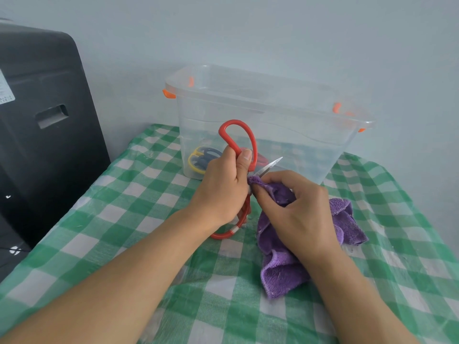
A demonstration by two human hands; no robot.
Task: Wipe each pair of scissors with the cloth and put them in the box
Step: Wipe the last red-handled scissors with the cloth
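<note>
My left hand (223, 187) grips a pair of red-handled scissors (237, 135) by the handle, one loop sticking up and the other hanging below the hand. The steel blade tip (269, 167) points up and right. My right hand (295, 207) pinches a purple cloth (280, 271) against the blade near the pivot; the rest of the cloth trails onto the table. Behind stands a clear plastic box (310, 140) with orange clips. Inside it lie yellow-and-blue scissors (202, 160) and another red pair, partly hidden by my hand.
The table carries a green-and-white checked cloth (124, 219). A large black case (44, 135) stands against the table's left edge. A pale wall rises right behind the box.
</note>
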